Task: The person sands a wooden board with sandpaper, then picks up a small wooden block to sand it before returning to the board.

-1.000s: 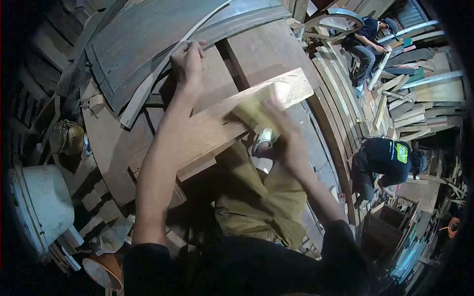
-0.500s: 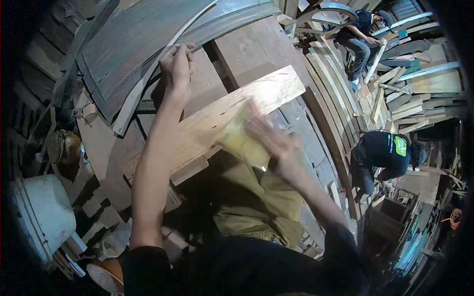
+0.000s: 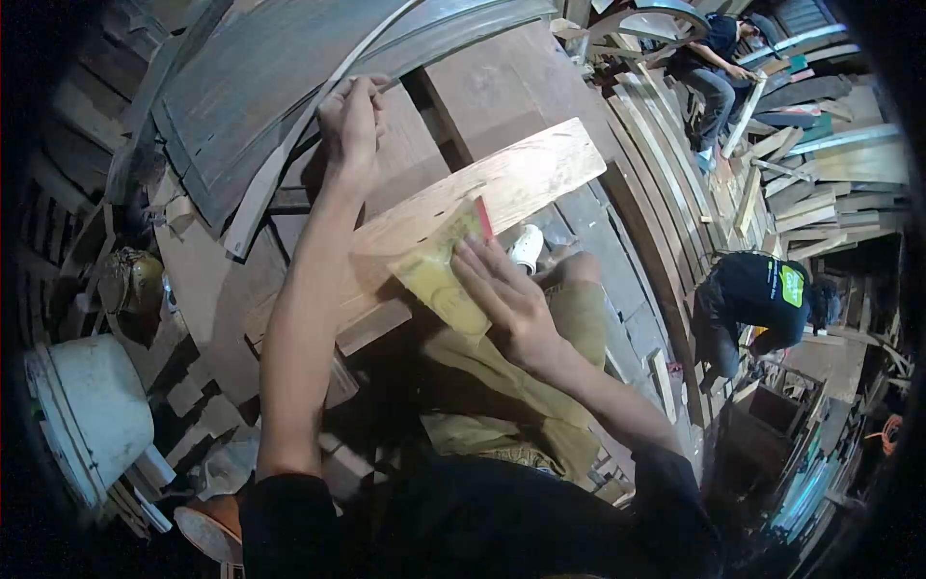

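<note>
One board point(image 3: 531, 174), long axis rising rightward

From the right hand point(image 3: 511, 304), there is room along the pale plank point(image 3: 506, 181) toward 1 o'clock; the left forearm point(image 3: 297, 328) blocks 9 o'clock, a knee point(image 3: 580, 267) 2 o'clock.

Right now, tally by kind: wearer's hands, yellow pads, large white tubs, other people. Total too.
Wearer's hands: 2 (left hand, right hand)
Yellow pad: 1
Large white tub: 1
Other people: 2 (upper person, lower person)
Total: 6
</note>
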Demonstrator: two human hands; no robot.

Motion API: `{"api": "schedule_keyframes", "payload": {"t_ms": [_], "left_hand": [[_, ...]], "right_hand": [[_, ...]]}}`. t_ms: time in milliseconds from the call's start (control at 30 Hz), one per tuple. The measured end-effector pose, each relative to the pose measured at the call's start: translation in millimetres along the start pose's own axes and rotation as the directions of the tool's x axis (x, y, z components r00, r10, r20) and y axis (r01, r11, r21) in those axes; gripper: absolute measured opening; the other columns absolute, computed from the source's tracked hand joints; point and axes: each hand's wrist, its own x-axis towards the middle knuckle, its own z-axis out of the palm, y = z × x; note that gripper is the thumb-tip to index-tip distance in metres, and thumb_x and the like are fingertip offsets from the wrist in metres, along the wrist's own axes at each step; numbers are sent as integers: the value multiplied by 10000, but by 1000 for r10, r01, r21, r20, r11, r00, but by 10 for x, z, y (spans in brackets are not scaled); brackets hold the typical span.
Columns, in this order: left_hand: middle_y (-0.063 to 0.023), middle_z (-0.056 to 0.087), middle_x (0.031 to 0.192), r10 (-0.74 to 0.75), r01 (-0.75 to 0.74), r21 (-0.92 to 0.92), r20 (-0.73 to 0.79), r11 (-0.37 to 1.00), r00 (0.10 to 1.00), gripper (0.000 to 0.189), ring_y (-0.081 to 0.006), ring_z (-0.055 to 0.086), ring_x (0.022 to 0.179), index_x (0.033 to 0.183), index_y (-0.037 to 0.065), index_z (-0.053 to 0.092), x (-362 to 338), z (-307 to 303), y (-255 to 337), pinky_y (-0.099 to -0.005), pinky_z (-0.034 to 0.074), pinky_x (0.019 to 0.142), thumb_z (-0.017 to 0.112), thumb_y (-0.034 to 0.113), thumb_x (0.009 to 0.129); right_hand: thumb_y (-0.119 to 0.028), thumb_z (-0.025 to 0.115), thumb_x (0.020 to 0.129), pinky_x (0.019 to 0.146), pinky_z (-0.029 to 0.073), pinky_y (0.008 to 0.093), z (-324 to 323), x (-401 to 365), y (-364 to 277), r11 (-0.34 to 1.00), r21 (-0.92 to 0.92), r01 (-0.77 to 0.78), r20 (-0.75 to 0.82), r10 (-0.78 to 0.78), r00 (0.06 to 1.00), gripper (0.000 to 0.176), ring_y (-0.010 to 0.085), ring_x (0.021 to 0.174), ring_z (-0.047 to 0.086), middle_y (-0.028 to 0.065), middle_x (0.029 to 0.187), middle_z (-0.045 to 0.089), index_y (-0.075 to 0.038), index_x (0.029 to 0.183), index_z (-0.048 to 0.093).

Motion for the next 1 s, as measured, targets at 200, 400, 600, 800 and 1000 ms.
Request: {"api": "schedule_keyframes", "payload": {"t_ms": [200, 400, 600, 800, 1000], "left_hand": [[34, 515, 715, -22, 22, 77, -6, 997, 1000, 210, -29, 384, 503, 998, 3, 698, -75, 2, 81, -197, 287, 438, 564, 163, 968], [39, 500, 703, -53, 57, 101, -40, 993, 998, 198, -27, 382, 504, 996, 6, 707, -94, 43, 86, -206, 277, 429, 576, 142, 938], [17, 535, 654, -10, 13, 69, -42, 998, 999, 191, -44, 412, 469, 910, -7, 712, -59, 61, 52, -233, 287, 420, 555, 102, 911], [57, 492, 713, -25, 27, 79, -22, 996, 999, 192, -19, 396, 518, 990, 27, 718, -39, 34, 46, -195, 298, 448, 582, 152, 939], [58, 473, 677, 11, -6, 149, -35, 989, 999, 202, -17, 369, 508, 973, 6, 712, -99, 19, 73, -198, 280, 436, 559, 131, 936]], "right_hand": [[-20, 480, 978, 1191, 364, 381, -154, 363, -623, 894, -434, -115, -69, 95, 993, 443, 276, 1416, 481, 212, 1524, 497, 21, 1410, 571], [-5, 655, 816, 1103, 443, 364, -236, 427, -598, 944, -297, -146, -105, 119, 987, 597, 260, 1367, 540, 200, 1477, 555, 59, 1401, 554], [1, 592, 906, 1217, 345, 418, -253, 404, -534, 761, -643, 80, 117, -6, 993, 564, 303, 1461, 420, 220, 1561, 446, -16, 1466, 530], [20, 537, 897, 1225, 330, 431, -30, 254, -546, 861, -490, 137, 245, -15, 969, 528, 327, 1466, 421, 186, 1534, 495, -10, 1423, 575], [20, 520, 920, 1182, 393, 384, -281, 417, -352, 918, -388, -84, -126, 38, 991, 533, 328, 1450, 444, 220, 1555, 457, -12, 1452, 545]]}}
